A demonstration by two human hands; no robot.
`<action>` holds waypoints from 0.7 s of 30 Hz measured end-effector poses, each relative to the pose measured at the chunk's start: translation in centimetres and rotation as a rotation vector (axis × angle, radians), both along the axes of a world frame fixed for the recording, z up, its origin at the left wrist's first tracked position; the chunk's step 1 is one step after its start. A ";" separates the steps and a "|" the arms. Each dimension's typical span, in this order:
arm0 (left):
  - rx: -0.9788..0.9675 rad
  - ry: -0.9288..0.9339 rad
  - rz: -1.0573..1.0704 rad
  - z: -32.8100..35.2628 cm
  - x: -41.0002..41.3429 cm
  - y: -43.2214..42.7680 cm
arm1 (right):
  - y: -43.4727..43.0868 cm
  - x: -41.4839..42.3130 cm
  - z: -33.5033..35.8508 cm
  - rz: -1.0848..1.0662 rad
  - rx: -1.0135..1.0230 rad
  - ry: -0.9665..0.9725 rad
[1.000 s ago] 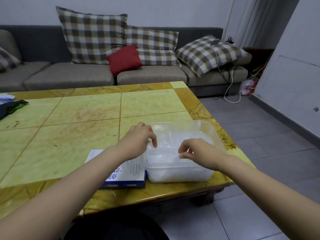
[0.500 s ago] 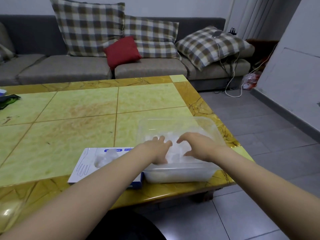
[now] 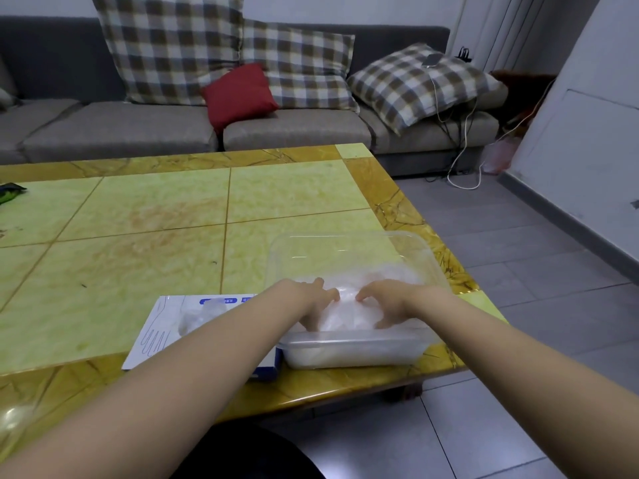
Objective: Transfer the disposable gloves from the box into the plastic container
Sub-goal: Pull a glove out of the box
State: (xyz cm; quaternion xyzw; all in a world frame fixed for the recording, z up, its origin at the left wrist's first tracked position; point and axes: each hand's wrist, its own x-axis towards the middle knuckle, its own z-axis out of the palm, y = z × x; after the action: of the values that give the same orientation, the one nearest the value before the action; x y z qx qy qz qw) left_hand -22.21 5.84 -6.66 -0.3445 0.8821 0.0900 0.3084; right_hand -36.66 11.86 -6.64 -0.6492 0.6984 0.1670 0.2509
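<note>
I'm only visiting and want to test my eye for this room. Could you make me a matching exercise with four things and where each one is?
Things:
1. glove box
2. plastic container
3. red cushion
4. white cable

Places:
A. on the sofa
B. at the near right corner of the table
C. trailing down to the floor
D. flat on the table, just left of the container

Pairs: 1-D, 2-B, 3-A, 4-C

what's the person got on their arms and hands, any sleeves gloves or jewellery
Nothing visible: no sleeves in frame. The left hand and right hand are ungloved, with no rings, watch or bracelet showing.
</note>
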 end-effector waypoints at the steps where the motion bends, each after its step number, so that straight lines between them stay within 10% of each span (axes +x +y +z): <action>1: 0.005 0.020 -0.003 0.4 0.1 -0.1 | 0.0 0.2 0.6 0.005 0.002 0.009; 10: -0.432 0.781 0.082 6.5 5.2 -0.3 | 0.0 6.6 8.0 -0.054 -0.458 0.000; 15: -0.477 0.755 0.249 5.8 11.0 -0.8 | -0.2 12.5 7.9 0.045 -0.693 -0.165; 21: -0.348 0.614 0.443 2.7 17.5 0.2 | -0.3 18.7 5.3 0.165 -0.514 -0.221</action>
State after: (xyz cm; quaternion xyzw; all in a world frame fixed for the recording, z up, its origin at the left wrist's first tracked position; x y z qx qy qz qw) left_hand -4.71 6.05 -3.94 -0.5300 0.8398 0.1024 -0.0585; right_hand -17.99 11.53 -1.35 -0.7605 0.6309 -0.0674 0.1385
